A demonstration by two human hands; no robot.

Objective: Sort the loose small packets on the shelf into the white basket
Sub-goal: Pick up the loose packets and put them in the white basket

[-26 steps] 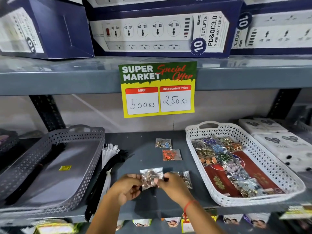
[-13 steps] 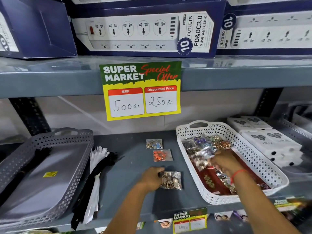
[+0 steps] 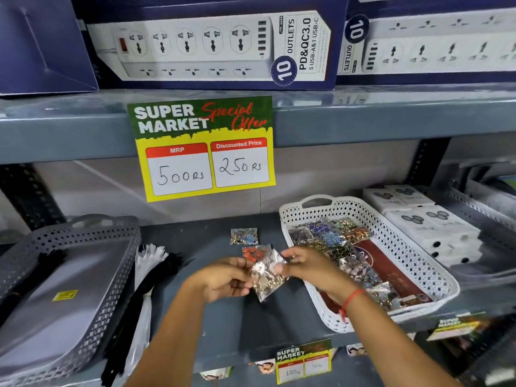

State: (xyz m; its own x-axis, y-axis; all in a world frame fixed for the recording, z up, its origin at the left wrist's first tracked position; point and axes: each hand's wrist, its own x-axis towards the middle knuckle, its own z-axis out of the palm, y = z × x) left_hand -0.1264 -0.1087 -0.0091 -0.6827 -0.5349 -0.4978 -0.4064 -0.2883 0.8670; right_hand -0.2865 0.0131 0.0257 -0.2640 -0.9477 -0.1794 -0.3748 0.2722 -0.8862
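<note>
Both hands hold one clear packet of gold-coloured pieces [image 3: 266,277] above the grey shelf [image 3: 195,233]. My left hand [image 3: 220,280] pinches its left edge and my right hand [image 3: 310,270] pinches its upper right corner. Behind it on the shelf lie a packet with red pieces [image 3: 252,252], partly hidden, and a packet with blue and gold pieces [image 3: 243,236]. The white basket [image 3: 396,241] stands to the right and holds several packets [image 3: 332,241] along its left side.
A grey perforated basket [image 3: 92,275] sits at the left, with a bundle of black and white zippers [image 3: 150,277] beside it. White boxes [image 3: 424,219] are stacked right of the white basket. A price sign [image 3: 203,149] hangs from the upper shelf, which carries power-strip boxes [image 3: 212,46].
My right hand has come back out of the white basket to the left. My left hand has lifted the gold packet off the shelf, and both hands hold it now.
</note>
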